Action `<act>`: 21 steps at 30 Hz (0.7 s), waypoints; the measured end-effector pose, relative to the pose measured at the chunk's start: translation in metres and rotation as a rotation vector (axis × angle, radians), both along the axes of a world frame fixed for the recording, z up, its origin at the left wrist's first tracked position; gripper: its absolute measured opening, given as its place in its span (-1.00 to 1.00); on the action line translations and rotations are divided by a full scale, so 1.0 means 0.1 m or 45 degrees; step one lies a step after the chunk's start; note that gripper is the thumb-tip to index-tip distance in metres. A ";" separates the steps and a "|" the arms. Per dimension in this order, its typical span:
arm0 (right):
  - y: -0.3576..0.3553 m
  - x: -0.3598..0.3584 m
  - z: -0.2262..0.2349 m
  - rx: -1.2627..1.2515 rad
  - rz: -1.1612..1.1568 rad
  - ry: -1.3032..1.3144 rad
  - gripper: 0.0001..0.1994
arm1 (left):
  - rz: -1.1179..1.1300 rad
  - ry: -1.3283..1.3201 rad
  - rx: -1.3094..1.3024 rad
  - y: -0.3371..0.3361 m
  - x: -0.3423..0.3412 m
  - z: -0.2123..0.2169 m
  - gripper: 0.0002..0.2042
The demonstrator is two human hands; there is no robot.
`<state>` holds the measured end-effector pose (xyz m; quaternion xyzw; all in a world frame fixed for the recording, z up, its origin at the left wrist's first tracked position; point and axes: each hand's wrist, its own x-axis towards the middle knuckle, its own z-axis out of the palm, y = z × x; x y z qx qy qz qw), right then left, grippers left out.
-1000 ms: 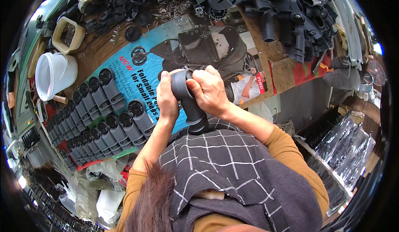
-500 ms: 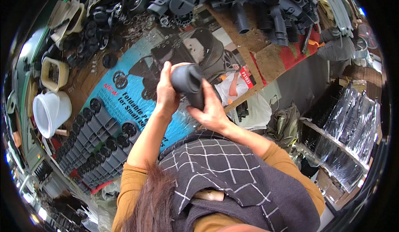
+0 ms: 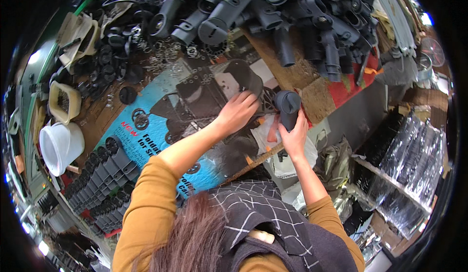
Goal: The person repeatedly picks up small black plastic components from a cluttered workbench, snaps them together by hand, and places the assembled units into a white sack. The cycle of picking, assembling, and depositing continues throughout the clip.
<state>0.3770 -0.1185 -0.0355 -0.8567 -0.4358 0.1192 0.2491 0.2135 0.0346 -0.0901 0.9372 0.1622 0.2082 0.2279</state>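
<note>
Left hand (image 3: 237,112) released matte cylindrical plastic part (image 3: 288,107); right hand (image 3: 294,138) grips.

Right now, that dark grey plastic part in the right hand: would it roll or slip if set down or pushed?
The dark grey plastic part looks rigid and moulded, so probably stiff, not floppy. Its round capped head and tubular stem suggest it could roll if laid on its side. The right hand holds it alone, so it is likely light. The left hand rests on the printed blue sheet.
</note>
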 end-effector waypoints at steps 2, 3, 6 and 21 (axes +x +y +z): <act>0.09 -0.11 0.05 0.039 0.002 -0.110 -0.19 | 0.034 0.106 0.116 -0.01 -0.68 0.00 -0.73; 0.16 -0.16 0.10 0.049 -0.007 -0.156 -0.19 | 0.116 0.263 0.131 0.02 -0.99 0.02 -0.71; 0.55 -0.28 0.34 0.201 0.190 -0.179 -0.27 | 0.499 0.283 0.292 0.40 -1.76 0.12 -0.75; 2.60 -0.44 0.75 0.430 1.186 -0.766 -0.23 | 1.085 0.060 0.264 0.02 -2.42 0.26 -0.82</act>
